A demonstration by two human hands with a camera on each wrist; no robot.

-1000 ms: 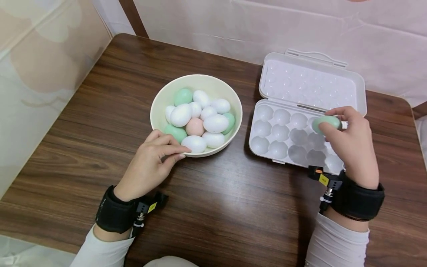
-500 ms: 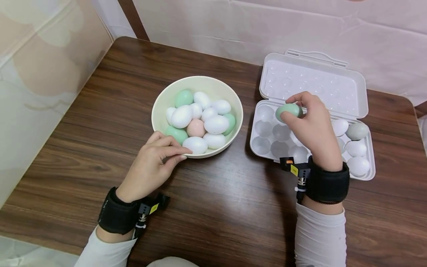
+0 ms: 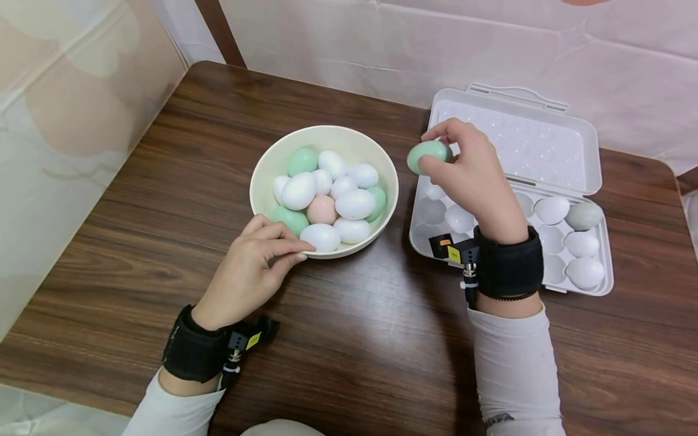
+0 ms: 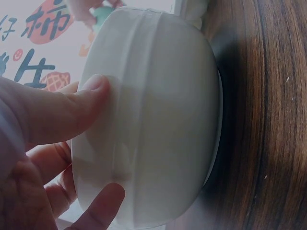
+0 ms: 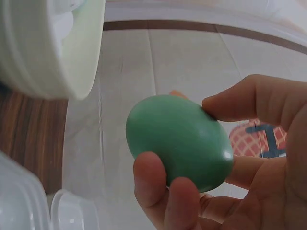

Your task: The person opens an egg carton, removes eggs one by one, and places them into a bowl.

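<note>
- I see the right hand (image 3: 469, 175) with its grip pinched round a smooth green egg (image 3: 429, 155), fingertips and thumb curled about it; the wrist view shows the same green egg (image 5: 180, 141) pressed between thumb and fingers (image 5: 158, 184)
- The green egg hangs in the air over the gap between the bowl and the carton, just beside the carton's near-left corner; it touches neither
- The left hand (image 3: 248, 269) rests on the dark wood-grain table (image 3: 349, 339); its grip lies lightly against the outer wall of the round cream-coloured bowl (image 3: 262, 172), thumb and fingers on the near rim, gently bent rather than closed round it; in the wrist view the thumb (image 4: 72, 110) presses flat on the bowl's side (image 4: 163, 120)
- The bowl holds a heap of eggs, mostly white eggs (image 3: 354, 203), some pale green, and one pink egg (image 3: 322, 210) near the middle
- The white plastic egg carton (image 3: 594, 284) lies open right of the bowl, its lid (image 3: 512, 139) tipped back; four eggs sit in its right-hand cups, three white and one grey-green egg (image 3: 584, 215); the left cups that I can see hold nothing, some hidden by the wrist
</note>
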